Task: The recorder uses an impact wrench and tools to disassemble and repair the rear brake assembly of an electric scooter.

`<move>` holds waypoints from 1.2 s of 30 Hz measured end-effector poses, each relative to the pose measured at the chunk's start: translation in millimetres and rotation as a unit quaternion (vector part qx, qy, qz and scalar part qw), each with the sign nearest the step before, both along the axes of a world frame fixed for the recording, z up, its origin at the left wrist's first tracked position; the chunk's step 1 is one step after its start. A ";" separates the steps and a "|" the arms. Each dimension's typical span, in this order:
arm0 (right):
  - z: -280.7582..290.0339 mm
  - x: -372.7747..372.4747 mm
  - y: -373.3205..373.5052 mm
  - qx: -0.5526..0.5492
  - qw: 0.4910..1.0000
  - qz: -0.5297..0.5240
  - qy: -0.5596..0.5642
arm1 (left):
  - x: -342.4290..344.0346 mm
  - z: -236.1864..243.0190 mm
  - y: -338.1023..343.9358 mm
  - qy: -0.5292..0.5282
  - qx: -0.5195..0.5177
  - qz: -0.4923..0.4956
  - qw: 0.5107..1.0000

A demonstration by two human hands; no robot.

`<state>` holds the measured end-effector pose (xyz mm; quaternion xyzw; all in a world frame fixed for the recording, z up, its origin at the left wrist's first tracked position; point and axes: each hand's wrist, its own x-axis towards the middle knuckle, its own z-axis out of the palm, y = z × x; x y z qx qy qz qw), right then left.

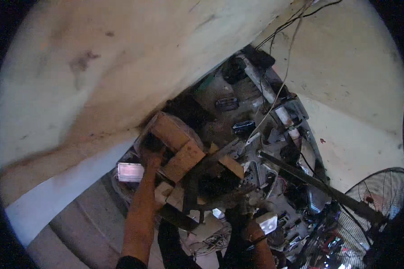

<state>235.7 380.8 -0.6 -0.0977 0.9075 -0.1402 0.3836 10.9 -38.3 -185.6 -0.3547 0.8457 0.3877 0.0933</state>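
My left hand (152,154) reaches into a cluster of brown cardboard boxes (182,163) wrapped partly in clear plastic; its fingers are lost in shadow, so I cannot tell what they hold. A pale rectangular item (130,171) lies just left of that forearm. Low at the right of centre, my right hand (252,229) is in shadow beside a silver rectangular object (267,222); its fingers are unclear. More pieces of cardboard (231,167) and dark metal parts lie between my hands.
Pale walls (76,89) meet around a cluttered floor (215,85). Hanging cables (292,22) come down at the top right. A white pipe (260,80) lies along the right side. A dark pole (314,179) slants toward a wire fan grille (381,197) at the lower right.
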 end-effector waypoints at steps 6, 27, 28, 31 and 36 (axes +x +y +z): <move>-15.2 -11.2 -18.2 -0.015 0.998 0.054 -0.006 | 174.8 73.2 -102.2 -0.147 -0.095 -0.124 0.977; 340.7 262.2 -100.3 -0.127 0.906 -0.395 0.083 | 263.3 450.9 11.0 0.059 0.619 0.000 0.783; 339.0 276.0 -104.6 -0.111 0.899 -0.418 0.072 | 269.4 460.7 22.5 0.046 0.581 0.028 0.812; 332.6 328.6 -92.0 -0.098 0.895 -0.421 0.111 | 313.6 512.7 89.2 0.020 0.558 0.018 0.829; 351.1 388.7 -45.4 -0.082 0.872 -0.442 0.191 | 329.5 477.9 94.6 -0.035 0.558 -0.123 0.820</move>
